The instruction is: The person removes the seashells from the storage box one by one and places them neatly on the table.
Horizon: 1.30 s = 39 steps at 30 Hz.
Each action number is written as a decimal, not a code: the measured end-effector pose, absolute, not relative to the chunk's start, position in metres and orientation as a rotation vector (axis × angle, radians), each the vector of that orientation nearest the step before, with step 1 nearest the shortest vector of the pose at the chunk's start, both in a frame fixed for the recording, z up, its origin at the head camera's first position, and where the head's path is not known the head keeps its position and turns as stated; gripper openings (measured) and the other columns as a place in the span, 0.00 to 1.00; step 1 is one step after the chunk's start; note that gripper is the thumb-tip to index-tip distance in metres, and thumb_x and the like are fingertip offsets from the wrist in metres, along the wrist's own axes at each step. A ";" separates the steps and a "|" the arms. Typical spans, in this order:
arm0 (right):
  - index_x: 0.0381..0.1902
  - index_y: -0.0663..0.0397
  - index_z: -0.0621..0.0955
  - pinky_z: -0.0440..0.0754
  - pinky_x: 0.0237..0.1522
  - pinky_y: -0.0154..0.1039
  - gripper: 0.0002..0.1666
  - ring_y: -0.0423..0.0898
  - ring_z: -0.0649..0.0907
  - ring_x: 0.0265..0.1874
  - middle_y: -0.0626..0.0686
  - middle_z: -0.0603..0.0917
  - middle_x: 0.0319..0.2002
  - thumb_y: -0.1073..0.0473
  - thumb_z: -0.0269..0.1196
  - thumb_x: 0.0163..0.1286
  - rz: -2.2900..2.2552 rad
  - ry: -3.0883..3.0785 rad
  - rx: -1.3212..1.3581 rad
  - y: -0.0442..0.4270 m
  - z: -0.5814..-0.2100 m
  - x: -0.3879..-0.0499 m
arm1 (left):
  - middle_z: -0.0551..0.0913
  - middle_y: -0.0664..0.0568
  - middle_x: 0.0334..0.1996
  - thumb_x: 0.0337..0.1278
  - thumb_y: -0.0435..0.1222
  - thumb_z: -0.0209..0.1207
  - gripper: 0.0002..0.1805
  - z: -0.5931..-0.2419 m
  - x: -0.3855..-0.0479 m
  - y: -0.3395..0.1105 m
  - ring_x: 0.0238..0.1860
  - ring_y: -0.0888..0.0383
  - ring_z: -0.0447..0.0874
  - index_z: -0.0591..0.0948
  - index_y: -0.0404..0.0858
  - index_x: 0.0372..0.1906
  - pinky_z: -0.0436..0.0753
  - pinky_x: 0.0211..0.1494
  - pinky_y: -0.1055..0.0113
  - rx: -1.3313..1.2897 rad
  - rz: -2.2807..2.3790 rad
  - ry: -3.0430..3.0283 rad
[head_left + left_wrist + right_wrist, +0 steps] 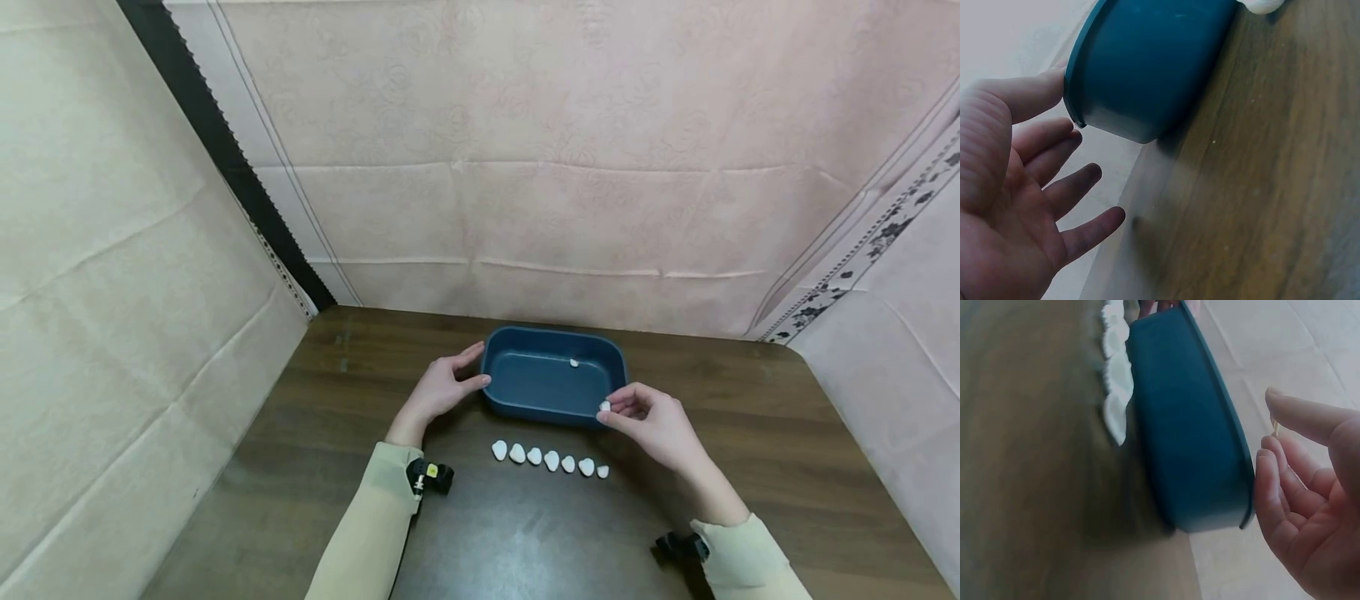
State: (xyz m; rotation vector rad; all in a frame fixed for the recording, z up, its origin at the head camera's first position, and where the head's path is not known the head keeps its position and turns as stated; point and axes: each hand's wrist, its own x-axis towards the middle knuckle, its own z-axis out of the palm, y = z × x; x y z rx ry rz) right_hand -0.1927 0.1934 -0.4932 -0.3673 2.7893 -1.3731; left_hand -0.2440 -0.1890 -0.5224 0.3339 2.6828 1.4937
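Observation:
A dark blue rectangular tub (555, 416) stands on the table, with one small white shell (573, 362) lying inside it. My left hand (444, 387) is at the tub's left end. In the left wrist view its thumb touches the rim while the other fingers are spread and hold nothing. Near the tub's front right corner my right hand (651, 421) pinches another small white shell (604, 406) between thumb and fingertips. The right wrist view shows only a thin edge of this held shell (1275, 427). Several white shells (551, 461) lie in a row in front of the tub.
The brown wooden table (360, 500) ends behind the tub at a pale cloth backdrop (525, 217). More pale cloth hangs at the left and right sides. A dark wrist camera (429, 476) is strapped to the left wrist, and another (681, 547) to the right.

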 end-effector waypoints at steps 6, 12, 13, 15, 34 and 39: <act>0.43 0.47 0.88 0.87 0.37 0.37 0.17 0.48 0.87 0.35 0.47 0.89 0.35 0.46 0.80 0.64 -1.340 2.825 -0.335 0.212 -0.499 -0.176 | 0.70 0.63 0.79 0.75 0.44 0.67 0.34 -0.524 -0.246 -0.188 0.81 0.54 0.64 0.71 0.50 0.81 0.64 0.81 0.45 0.381 1.490 2.690; 0.41 0.45 0.88 0.85 0.37 0.36 0.15 0.45 0.86 0.34 0.44 0.88 0.33 0.47 0.80 0.64 -1.218 2.757 -0.383 0.226 -0.504 -0.165 | 0.70 0.62 0.79 0.75 0.43 0.67 0.34 -0.526 -0.246 -0.188 0.81 0.52 0.63 0.72 0.49 0.81 0.64 0.81 0.43 0.403 1.504 2.685; 0.41 0.46 0.87 0.85 0.38 0.36 0.15 0.44 0.85 0.34 0.44 0.87 0.33 0.47 0.80 0.64 -1.202 2.731 -0.410 0.228 -0.506 -0.165 | 0.70 0.62 0.79 0.75 0.43 0.67 0.34 -0.527 -0.246 -0.189 0.81 0.51 0.64 0.72 0.49 0.81 0.64 0.81 0.42 0.400 1.505 2.685; 0.41 0.47 0.87 0.85 0.38 0.36 0.14 0.44 0.85 0.34 0.44 0.87 0.33 0.48 0.80 0.65 -1.181 2.673 -0.461 0.229 -0.508 -0.163 | 0.70 0.63 0.78 0.75 0.43 0.67 0.34 -0.527 -0.245 -0.190 0.81 0.52 0.64 0.72 0.50 0.81 0.64 0.81 0.43 0.396 1.497 2.692; 0.35 0.47 0.85 0.81 0.35 0.34 0.16 0.39 0.82 0.31 0.41 0.84 0.29 0.50 0.83 0.59 -0.999 2.654 -0.516 0.217 -0.521 -0.156 | 0.70 0.60 0.78 0.75 0.43 0.67 0.33 -0.527 -0.246 -0.190 0.81 0.50 0.64 0.72 0.48 0.80 0.63 0.81 0.42 0.376 1.519 2.666; 0.34 0.47 0.85 0.80 0.34 0.35 0.17 0.40 0.80 0.30 0.41 0.82 0.28 0.50 0.84 0.57 -0.958 2.687 -0.509 0.213 -0.521 -0.155 | 0.71 0.61 0.78 0.75 0.43 0.66 0.33 -0.527 -0.246 -0.189 0.81 0.50 0.64 0.73 0.50 0.80 0.63 0.81 0.42 0.357 1.522 2.664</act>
